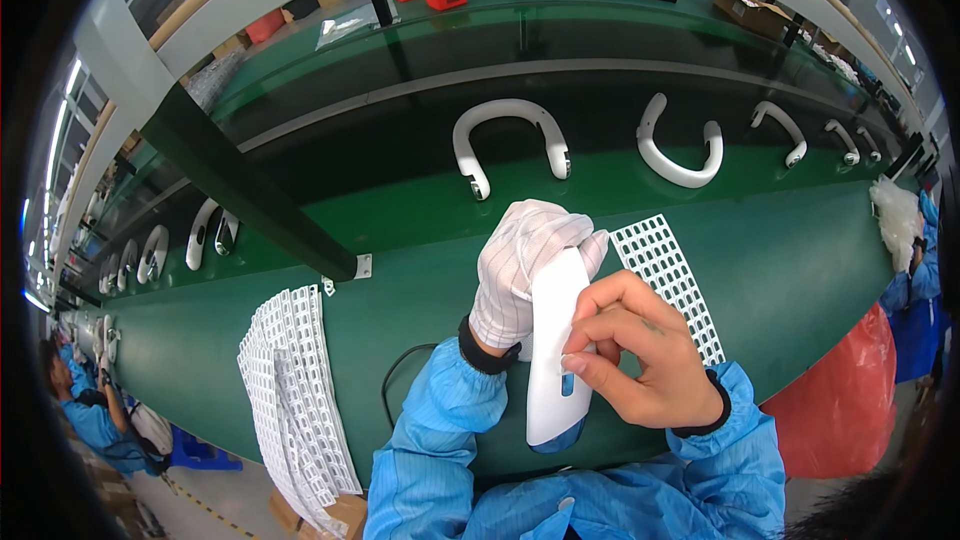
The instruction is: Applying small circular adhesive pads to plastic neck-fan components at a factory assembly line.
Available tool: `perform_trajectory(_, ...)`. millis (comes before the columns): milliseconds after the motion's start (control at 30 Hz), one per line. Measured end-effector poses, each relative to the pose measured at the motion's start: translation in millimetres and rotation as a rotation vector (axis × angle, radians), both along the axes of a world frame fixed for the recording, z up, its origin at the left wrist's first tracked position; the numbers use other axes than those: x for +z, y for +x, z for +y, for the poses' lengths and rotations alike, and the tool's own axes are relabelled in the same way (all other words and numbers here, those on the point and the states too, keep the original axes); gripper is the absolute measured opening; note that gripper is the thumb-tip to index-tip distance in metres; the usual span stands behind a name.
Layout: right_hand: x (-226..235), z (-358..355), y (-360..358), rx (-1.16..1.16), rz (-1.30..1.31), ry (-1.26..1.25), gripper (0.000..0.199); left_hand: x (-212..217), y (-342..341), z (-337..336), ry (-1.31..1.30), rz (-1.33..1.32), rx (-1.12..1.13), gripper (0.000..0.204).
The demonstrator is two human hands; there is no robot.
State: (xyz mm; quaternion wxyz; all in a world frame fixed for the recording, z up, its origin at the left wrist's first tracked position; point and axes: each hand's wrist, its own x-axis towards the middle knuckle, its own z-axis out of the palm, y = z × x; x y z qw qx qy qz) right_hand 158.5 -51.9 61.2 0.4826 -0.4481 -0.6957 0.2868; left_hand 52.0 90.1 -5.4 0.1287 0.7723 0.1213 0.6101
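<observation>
My left hand (508, 265), in a white striped glove, is closed around the upper part of a smooth white curved device (550, 405). The device points down toward my body, and its lower end is blue and glossy. My bare right hand (648, 352) pinches thumb and fingers together against the device's side, just above a small blue oval window (567, 384). What sits between those fingertips, if anything, is too small to make out. Right of my hands lies a white sheet (672, 280) with rows of small dark rounded rectangles, partly behind the right hand.
A fanned stack of similar sheets (290, 380) hangs over the table's near edge at left. White U-shaped devices (512, 110) rest along the green-black belt (370, 175) beyond. A dark post (250, 185) stands left. A red bag (840, 400) is at right; co-workers sit at both sides.
</observation>
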Motion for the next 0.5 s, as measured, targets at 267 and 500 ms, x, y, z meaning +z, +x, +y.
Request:
perform_trajectory(267,-2.3,0.6,0.5,-0.012,0.008,0.037,0.014,0.7,2.6,-0.1,0.01,-0.003,0.026,0.028)
perform_trajectory(500,-3.8,-0.6,0.1,-0.002,0.09,-0.009,0.012,3.4,2.3,-3.6,-0.034,-0.013,0.009,0.027)
